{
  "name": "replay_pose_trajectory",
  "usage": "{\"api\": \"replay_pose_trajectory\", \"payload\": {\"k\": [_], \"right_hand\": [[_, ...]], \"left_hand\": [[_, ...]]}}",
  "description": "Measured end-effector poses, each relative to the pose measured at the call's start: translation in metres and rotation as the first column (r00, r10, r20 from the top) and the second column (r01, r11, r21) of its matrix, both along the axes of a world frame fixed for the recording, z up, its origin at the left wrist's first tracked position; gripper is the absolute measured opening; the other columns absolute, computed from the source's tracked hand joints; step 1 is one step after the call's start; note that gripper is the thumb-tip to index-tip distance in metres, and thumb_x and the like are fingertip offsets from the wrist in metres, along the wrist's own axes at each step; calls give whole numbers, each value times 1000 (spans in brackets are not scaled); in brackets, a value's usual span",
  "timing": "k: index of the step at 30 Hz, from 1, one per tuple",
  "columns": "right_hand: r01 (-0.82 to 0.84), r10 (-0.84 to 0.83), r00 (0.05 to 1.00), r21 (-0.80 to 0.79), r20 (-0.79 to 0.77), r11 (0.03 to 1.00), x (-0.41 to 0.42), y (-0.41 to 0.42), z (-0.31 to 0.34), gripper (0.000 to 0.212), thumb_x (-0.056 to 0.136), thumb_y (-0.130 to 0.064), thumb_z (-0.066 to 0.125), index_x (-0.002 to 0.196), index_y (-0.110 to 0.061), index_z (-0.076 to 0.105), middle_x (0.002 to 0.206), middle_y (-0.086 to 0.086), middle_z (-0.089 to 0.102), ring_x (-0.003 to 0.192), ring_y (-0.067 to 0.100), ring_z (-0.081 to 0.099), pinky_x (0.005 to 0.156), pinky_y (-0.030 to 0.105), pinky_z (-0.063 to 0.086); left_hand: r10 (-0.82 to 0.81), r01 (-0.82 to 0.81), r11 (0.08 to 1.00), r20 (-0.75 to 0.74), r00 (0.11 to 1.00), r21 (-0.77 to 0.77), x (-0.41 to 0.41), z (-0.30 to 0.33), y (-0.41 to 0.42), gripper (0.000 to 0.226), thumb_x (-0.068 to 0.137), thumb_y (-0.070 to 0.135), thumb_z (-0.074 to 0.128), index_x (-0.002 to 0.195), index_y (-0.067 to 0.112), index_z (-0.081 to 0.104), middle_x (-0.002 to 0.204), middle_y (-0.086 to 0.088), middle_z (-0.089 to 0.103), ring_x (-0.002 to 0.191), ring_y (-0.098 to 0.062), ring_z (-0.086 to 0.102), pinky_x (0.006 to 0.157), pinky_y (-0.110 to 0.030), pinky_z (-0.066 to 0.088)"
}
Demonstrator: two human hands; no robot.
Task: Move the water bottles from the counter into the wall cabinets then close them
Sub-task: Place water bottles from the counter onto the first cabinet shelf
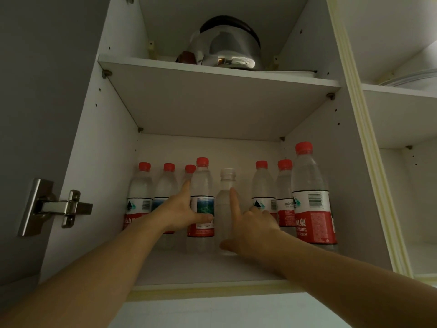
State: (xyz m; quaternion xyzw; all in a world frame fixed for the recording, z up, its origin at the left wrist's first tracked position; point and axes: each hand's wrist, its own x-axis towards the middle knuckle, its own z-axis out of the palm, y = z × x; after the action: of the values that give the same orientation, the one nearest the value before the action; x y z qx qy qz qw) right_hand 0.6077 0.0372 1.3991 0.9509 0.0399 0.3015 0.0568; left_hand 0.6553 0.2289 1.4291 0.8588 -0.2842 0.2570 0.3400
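Red caps pretty much everywhere on the bottom shelf (189, 268) of the open wall cabinet (99, 162). Only one view here, the head cam, looking up into it.

Left hand (182, 209) is wrapped around the red-labelled bottle (202, 204) near the middle, thumb across the label and the rest of the fingers (185, 185) reaching up its far side. Right hand (250, 228) has the clear white-capped bottle (227, 209) just beside it: index finger straight up the front, thumb down near the base, the other fingers curled off to the right. So both hands have hold of a bottle, both standing upright on the shelf.

Looks to me like the placing step, nudging these two into the row. Six more bottles are already parked there, a tall one (312, 204) at the front right.

Next would be letting go without tipping the neighbours. Can't see the counter, so no idea if more are waiting. A hinge (59, 208) shows on the left, so the door's not closed yet. Kettle (227, 46) sits on the upper shelf.
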Motion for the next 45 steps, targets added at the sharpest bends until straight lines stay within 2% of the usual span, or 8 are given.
{"api": "replay_pose_trajectory", "payload": {"k": [10,20,24,28,31,34,42,45], "right_hand": [[177,-185,982,-127,-48,976,3,-7,3,119,89,-76,46,145,-20,-43,140,25,55,131,44,48,112,57,33],[95,-72,992,-244,101,965,7,-6,6,128,76,-61,77,152,-26,-20,140,25,50,125,44,50,104,54,42],[117,-83,989,-306,120,945,11,1,12,133,74,-62,79,154,-22,-20,144,26,46,128,43,47,106,55,40],[173,-138,982,-319,129,932,15,1,15,126,74,-62,78,154,-16,-7,151,24,39,137,44,40,116,60,25],[162,-147,986,-290,73,943,17,1,17,118,82,-61,70,157,-15,-10,162,24,23,149,45,19,120,66,0],[159,-159,987,-314,23,936,22,5,22,123,82,-61,70,158,-17,-17,165,26,9,152,47,6,117,70,-8],[-33,27,990,-42,-137,999,33,-4,25,119,74,-66,73,151,-40,-13,160,21,27,149,43,18,118,68,4],[-126,170,960,201,-222,971,30,-6,35,107,78,-62,75,153,-37,3,145,11,45,131,32,44,112,51,32]], "left_hand": [[91,-87,984,-18,996,155,0,-5,4,146,65,32,95,157,37,-18,136,1,57,112,-17,64,94,-39,58],[161,-196,949,157,974,247,4,-9,0,147,61,43,95,157,34,-16,147,-1,49,126,-21,55,106,-46,49],[297,-435,826,379,877,359,8,-13,-10,149,63,71,81,156,21,-24,151,-5,44,135,-27,36,109,-47,39],[360,-645,670,599,715,367,11,-10,-19,144,63,89,63,158,7,-7,156,-11,30,139,-30,29,115,-48,29],[374,-709,584,645,666,394,15,-2,-22,143,61,95,54,158,6,-3,160,-15,17,148,-34,16,120,-52,18],[414,-730,534,621,666,427,22,2,-19,146,60,97,51,158,6,-7,165,-17,5,153,-37,5,123,-56,7],[449,-735,527,595,667,427,28,-2,-23,148,63,96,52,157,3,-15,167,-19,-5,154,-38,-3,124,-57,3],[452,-756,510,620,641,410,29,-1,-30,140,71,90,53,158,3,-13,166,-20,-2,154,-40,-6,124,-56,1]]}}
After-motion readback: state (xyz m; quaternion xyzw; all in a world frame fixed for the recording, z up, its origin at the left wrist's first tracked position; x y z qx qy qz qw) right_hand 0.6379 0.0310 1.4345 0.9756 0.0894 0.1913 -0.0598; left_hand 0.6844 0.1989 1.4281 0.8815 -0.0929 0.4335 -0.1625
